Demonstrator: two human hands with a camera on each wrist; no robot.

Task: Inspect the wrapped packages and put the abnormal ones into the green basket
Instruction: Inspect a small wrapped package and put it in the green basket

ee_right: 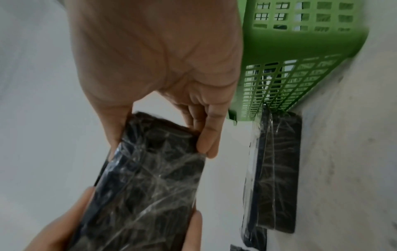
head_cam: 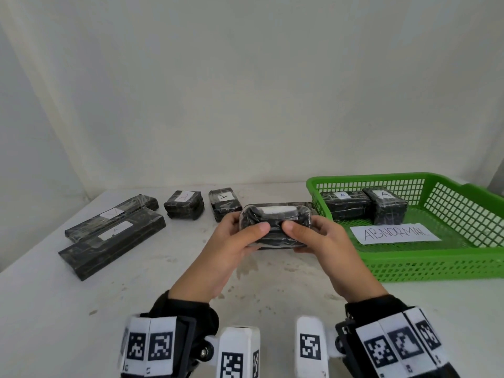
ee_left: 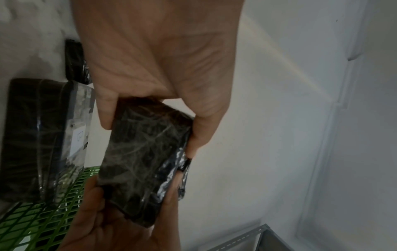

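Note:
Both hands hold one black package [head_cam: 275, 225] wrapped in clear film, a white label on its top, above the table's middle. My left hand [head_cam: 246, 227] grips its left end, thumb on the near side. My right hand [head_cam: 308, 233] grips the right end the same way. The left wrist view shows the package [ee_left: 146, 152] pinched between thumb and fingers of the left hand [ee_left: 150, 129]. In the right wrist view the right hand [ee_right: 161, 141] pinches the package [ee_right: 150, 178]. The green basket [head_cam: 436, 266] stands at the right and holds two wrapped packages [head_cam: 345, 208] [head_cam: 386, 205].
A paper slip reading ABNORMAL [head_cam: 395, 233] lies in the basket. On the table to the left lie two long wrapped packages [head_cam: 111, 216] [head_cam: 109, 246]. Two small ones [head_cam: 184, 204] [head_cam: 224, 203] lie behind the hands. A white wall backs the table.

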